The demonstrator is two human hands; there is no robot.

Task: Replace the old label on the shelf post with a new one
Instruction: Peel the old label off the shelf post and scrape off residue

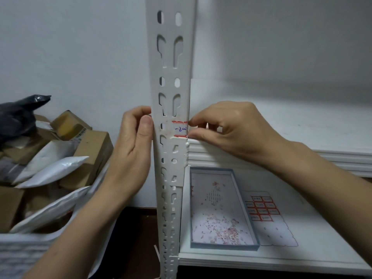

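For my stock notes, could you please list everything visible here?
post: one, white, centre
label: one, white with red edges, on post
shelves: two, white, right
tray: one, blue-grey, lower shelf
scraps: many, reddish, in tray
label sheet: one, red-edged labels, right of tray
boxes: several, brown, left
mailers: several, white, among boxes
bag: one, black, far left
bin: one, white, lower left
left hand: one, grips post
right hand: one, pinches label

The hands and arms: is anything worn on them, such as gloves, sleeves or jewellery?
Nothing is worn. The left hand and right hand are bare, with no gloves, rings or watch. The left forearm and right forearm are uncovered to the picture's edge; no sleeve shows.
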